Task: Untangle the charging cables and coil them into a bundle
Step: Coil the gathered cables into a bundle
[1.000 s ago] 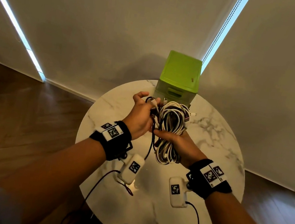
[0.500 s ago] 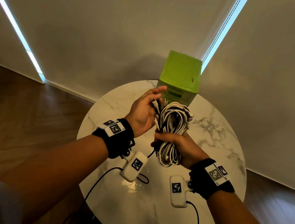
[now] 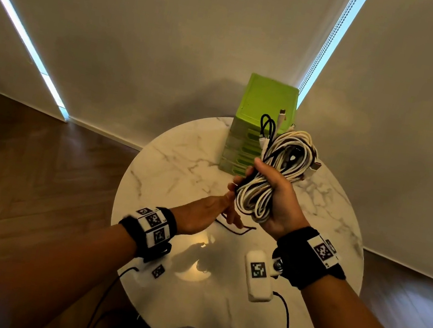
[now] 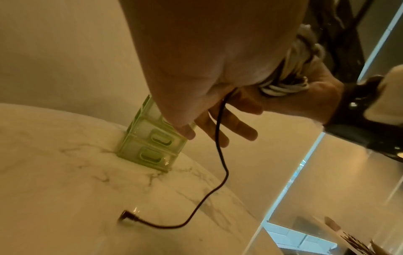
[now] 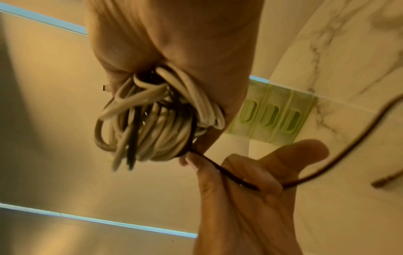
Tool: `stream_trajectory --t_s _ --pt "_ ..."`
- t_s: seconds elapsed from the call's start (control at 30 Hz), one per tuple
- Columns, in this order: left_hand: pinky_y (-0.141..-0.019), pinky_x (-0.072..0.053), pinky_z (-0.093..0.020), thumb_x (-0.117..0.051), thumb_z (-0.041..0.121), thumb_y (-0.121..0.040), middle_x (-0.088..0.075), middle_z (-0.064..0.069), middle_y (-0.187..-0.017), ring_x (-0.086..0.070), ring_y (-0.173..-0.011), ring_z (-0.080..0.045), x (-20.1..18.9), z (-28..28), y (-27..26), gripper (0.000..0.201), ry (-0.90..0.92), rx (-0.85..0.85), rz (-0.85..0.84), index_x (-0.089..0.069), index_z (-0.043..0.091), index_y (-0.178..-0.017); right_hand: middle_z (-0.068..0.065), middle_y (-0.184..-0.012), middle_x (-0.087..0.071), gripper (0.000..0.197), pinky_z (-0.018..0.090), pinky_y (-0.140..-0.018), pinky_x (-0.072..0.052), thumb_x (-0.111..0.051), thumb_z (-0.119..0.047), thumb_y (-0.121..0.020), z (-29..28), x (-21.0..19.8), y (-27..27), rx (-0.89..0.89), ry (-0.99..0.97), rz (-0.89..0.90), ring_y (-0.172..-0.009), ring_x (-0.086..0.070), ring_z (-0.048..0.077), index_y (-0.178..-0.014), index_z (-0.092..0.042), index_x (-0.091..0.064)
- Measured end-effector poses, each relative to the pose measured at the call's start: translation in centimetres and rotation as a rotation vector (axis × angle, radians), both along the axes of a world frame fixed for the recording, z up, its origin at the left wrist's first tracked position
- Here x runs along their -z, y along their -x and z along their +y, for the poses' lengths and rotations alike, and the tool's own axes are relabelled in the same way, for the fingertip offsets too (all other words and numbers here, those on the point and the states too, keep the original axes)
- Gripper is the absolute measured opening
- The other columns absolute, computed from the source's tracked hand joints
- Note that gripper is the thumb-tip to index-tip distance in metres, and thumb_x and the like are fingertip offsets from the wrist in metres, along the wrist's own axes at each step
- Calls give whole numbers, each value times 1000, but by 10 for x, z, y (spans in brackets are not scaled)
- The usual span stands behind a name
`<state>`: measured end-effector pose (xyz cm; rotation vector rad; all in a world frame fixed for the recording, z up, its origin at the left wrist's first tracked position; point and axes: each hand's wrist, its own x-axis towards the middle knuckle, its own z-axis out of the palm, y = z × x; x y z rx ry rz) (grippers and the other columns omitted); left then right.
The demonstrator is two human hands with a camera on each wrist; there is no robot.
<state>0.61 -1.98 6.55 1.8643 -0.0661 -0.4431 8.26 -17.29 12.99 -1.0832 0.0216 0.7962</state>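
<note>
Your right hand point(image 3: 279, 201) is gripping the cable bundle point(image 3: 274, 174), fingers curled tight round its middle, and you are holding it higher and further right than half a second ago, above the worktop's point(image 3: 180, 163) far edge in front of the green drawer box point(image 3: 263, 105). Your left hand point(image 3: 202, 214) has dropped away from the bundle and is now lying low beside it, fingers point(image 4: 237, 127) loosely extended, with the loose black cable point(image 4: 220, 155) running across them. That cable's tail is trailing down onto the worktop's middle, plug point(image 4: 127, 217) resting flat.
</note>
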Motion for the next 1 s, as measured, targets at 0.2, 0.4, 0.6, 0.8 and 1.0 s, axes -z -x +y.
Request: stream_trajectory --t_s 0.2,0.4,0.6,0.8,1.0 --pt "-76 -52 -26 -48 56 -98 -73 -6 -85 -68 -83 -9 2 29 -5 57 -123 -30 -37 -67 4 -87 8 -77 -53 32 37 -66 -40 -82 -36 -74 -15 -7 -13 -119 145 -83 -66 -50 24 -78 -10 -64" --pt "-112 -31 -28 -69 65 -78 -73 7 -100 -65 -99 -2 -2 80 -12 41 -255 -179 -259 -74 26 -89 9 -78 -60 32 30 -57 -42 -84 -37 -71 -44 -1 -20 -247 445 -102 -62 -55 24 -80 -10 -70" --pt "-99 -52 -28 -58 11 -101 -65 -8 -107 -65 -108 -14 -32 29 -29 12 384 -434 -142 -57 0 -106 4 -74 -67 31 24 -52 -52 -71 -14 -87 -27 7 1 -229 357 -132 -56 -64 14 -117 -4 -70" --pt "-103 -48 -51 -48 17 -96 -64 -19 -111 -60 -106 -31 -54 -10 -48 30 853 -720 91 -62 0 -115 2 -111 -75 41 35 -86 -54 -77 -13 -85 -7 12 12 -201 363 -399 -99 -69 16 -123 -22 -68" --pt "-87 -59 -36 -41 35 -104 -70 -16 -110 -70 -95 -24 -70 -16 -55 46 954 -721 127 -66 0 -121 9 -105 -75 42 47 -94 -55 -84 -16 -74 -1 17 11 -172 432 -450 -97 -68 25 -114 -23 -72"
